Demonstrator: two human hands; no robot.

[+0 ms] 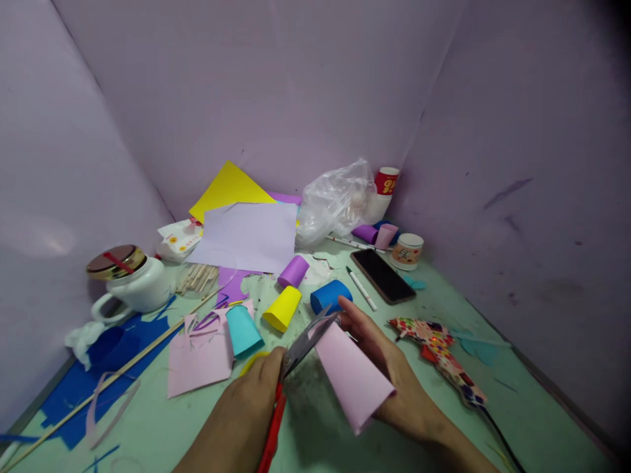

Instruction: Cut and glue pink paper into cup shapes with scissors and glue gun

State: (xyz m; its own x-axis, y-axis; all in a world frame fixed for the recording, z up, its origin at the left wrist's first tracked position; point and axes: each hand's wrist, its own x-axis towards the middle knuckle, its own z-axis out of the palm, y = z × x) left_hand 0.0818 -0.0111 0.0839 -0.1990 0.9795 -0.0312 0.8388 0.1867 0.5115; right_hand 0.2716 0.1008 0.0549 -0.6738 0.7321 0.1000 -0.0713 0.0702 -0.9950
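My left hand [254,401] is closed around the red handle of a pair of scissors [299,351]. Its blades are parted and reach the narrow upper end of a pink paper cone [352,374]. That cone is tilted and gripped from the right by my right hand [382,361], whose fingers are partly hidden behind it. Just past the blades lies a blue paper cup shape [331,297]. Similar yellow [282,309], turquoise [244,332] and purple [294,271] paper cones lie on the table to the left of the blue one.
At right lie a patterned glue gun [438,351] with a cord and a phone [383,276]. A marker [361,288] is beside the phone. A white mug [142,286], a long wooden stick [123,368] and paper scraps [200,361] are on the left. A plastic bag [338,200] stands behind.
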